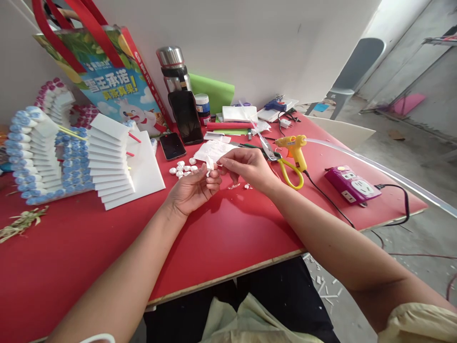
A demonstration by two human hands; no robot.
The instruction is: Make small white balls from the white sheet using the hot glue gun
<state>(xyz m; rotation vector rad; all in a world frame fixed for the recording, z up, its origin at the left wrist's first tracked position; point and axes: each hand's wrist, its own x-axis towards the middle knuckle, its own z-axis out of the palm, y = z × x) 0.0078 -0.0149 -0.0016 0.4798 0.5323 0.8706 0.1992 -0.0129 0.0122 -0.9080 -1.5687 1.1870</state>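
My left hand (pixel 191 189) is closed, pinching a small twisted piece of thin white paper (pixel 210 165) between thumb and fingers. My right hand (pixel 252 166) meets it from the right, its thumb and forefinger pinched at the paper's edge. Just left of my hands lies a cluster of small rolled white paper buds (pixel 183 169). Behind my fingers rests a pile of white tissue-like sheets (pixel 213 149). A few tiny white scraps (pixel 247 186) lie below my right hand.
Scissors with yellow handles (pixel 291 175), a yellow glue gun (pixel 293 145) and a purple power strip (pixel 352 185) are on the right. Two phones (pixel 172 146) and a steel flask (pixel 173 66) stand behind. Fanned white boards (pixel 110 162) and blue-white folded work (pixel 26 152) fill the left.
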